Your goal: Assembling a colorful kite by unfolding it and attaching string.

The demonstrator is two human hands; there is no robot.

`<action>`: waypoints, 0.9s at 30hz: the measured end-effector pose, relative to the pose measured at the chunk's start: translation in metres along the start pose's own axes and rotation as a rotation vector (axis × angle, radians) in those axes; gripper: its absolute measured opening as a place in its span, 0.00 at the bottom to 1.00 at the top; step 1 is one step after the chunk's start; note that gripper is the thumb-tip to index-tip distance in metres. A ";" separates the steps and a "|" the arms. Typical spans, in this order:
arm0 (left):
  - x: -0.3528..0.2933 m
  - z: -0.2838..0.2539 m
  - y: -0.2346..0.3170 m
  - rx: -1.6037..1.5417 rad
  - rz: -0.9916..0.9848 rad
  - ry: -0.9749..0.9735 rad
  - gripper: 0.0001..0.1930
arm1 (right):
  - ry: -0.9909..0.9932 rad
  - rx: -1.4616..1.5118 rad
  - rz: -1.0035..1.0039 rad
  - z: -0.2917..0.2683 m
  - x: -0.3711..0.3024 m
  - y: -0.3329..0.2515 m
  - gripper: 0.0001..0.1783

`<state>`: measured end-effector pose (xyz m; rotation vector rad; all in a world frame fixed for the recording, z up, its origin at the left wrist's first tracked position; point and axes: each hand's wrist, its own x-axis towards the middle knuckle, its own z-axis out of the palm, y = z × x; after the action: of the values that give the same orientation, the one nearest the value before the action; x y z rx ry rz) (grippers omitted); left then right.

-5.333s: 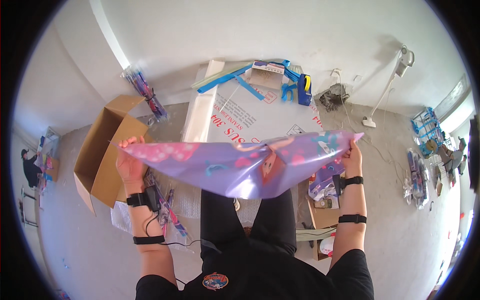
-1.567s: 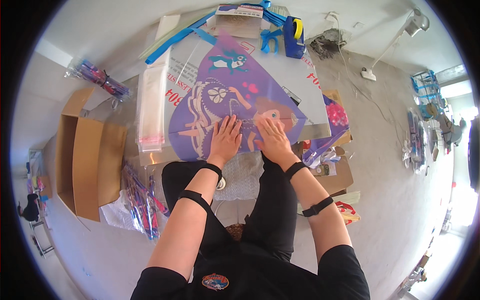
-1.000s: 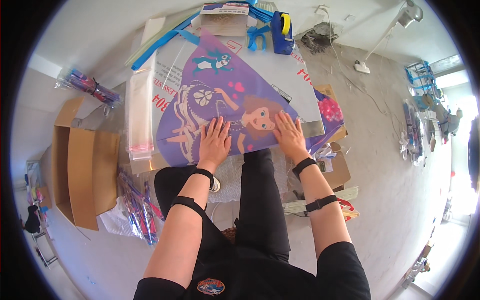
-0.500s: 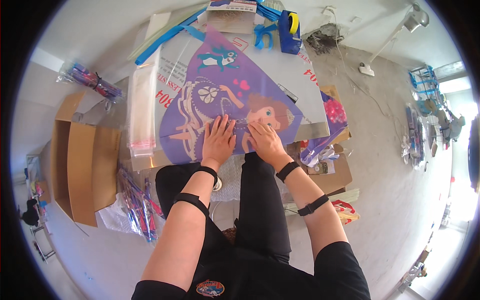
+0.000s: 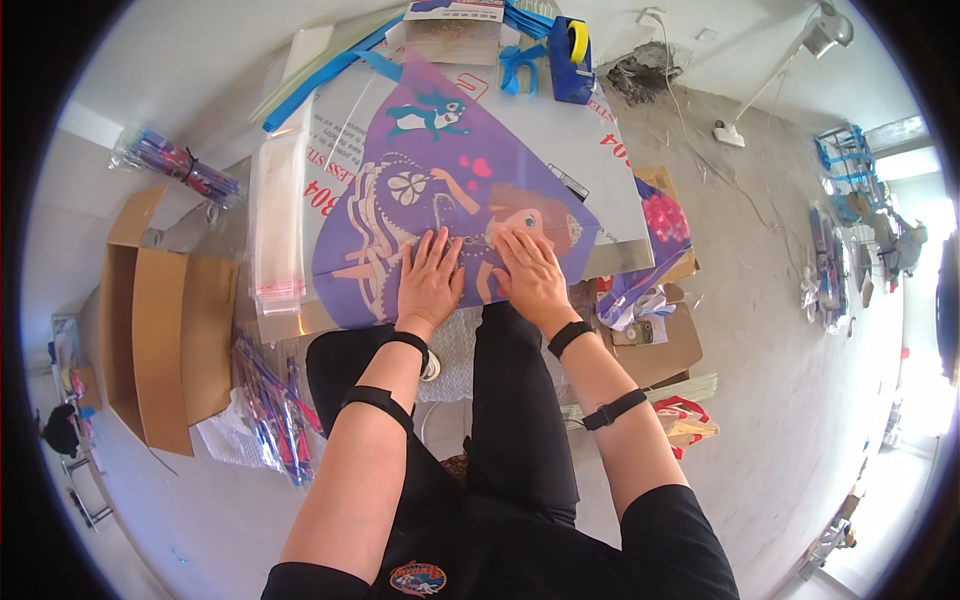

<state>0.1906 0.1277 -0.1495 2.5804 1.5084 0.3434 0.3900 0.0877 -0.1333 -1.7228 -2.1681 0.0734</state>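
Observation:
A purple kite (image 5: 400, 245), a thin pointed sheet printed with a girl figure and a blue-green animal, lies spread over the table's near part. My left hand (image 5: 430, 282) rests flat on its lower middle, fingers stretched out and slightly apart. To its right, my right hand (image 5: 534, 275) also lies flat on the sheet, its fingers over the printed girl's head. Neither hand grips anything. The sheet's near edge reaches the table edge above my legs.
The table (image 5: 620, 210) has a grey printed covering. Clear plastic sleeves (image 5: 278, 225) lie at its left, blue strips (image 5: 335, 80) at the far left, and a blue tape dispenser (image 5: 572, 65) at the far right. A cardboard box (image 5: 160, 320) stands left; another open box (image 5: 660, 350) sits right.
My right hand's fingers have spread and flattened on the sheet, covering more of the printed head. My left hand stays nearly in place. The whole view has shifted slightly.

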 end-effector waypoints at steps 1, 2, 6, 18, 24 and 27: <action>0.000 0.000 0.000 0.004 0.000 -0.004 0.25 | -0.025 -0.006 0.013 -0.001 -0.001 0.003 0.27; 0.000 -0.001 -0.001 0.007 0.001 -0.004 0.25 | -0.023 -0.004 0.014 -0.002 -0.002 0.007 0.27; 0.000 0.001 0.001 0.009 0.008 -0.005 0.25 | -0.029 -0.095 0.074 -0.007 -0.010 0.040 0.23; -0.001 0.001 -0.002 0.034 0.010 0.007 0.26 | -0.117 -0.265 0.444 -0.031 -0.032 0.125 0.29; -0.002 0.003 -0.002 0.018 0.013 0.018 0.26 | -0.092 0.030 0.010 -0.016 -0.001 0.023 0.30; 0.000 0.002 0.000 0.015 0.015 0.005 0.26 | -0.110 0.070 -0.086 0.001 0.002 0.002 0.30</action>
<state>0.1912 0.1274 -0.1513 2.6055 1.5000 0.3413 0.3913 0.0901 -0.1345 -1.6205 -2.2864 0.2232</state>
